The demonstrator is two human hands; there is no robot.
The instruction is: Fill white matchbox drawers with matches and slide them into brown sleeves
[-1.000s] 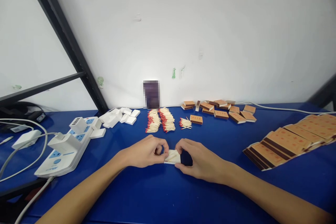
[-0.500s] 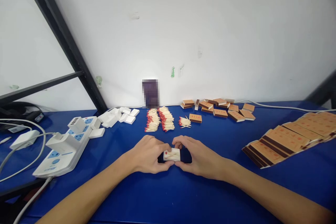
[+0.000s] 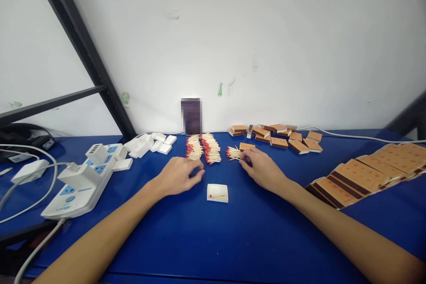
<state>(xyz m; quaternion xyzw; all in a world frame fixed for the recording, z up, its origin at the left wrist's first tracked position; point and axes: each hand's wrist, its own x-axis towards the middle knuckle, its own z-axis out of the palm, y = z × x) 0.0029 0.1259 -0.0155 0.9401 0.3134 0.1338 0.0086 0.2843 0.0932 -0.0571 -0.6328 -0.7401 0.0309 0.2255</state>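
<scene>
A small white tray (image 3: 217,187) with a few matches (image 3: 218,196) in it lies on the blue table, touched by neither hand. My left hand (image 3: 181,175) is beyond it to the left, thumb and fingers apart, holding nothing, just in front of two big heaps of red-tipped matches (image 3: 211,149). My right hand (image 3: 262,168) reaches to the right end of a small match pile (image 3: 233,153), its fingertips over the match ends. Whether it grips any is too small to tell. A closed matchbox (image 3: 247,146) is partly behind that hand.
White empty trays (image 3: 141,146) are heaped at the back left beside a power strip (image 3: 86,186) with chargers and cables. Closed matchboxes (image 3: 278,142) lie along the wall at the back right. Flat box sleeves (image 3: 366,173) overlap in a row at the right.
Both hands have let go of the white tray, which stays on the table. My left hand has moved back and left, my right hand back and right to the small match pile.
</scene>
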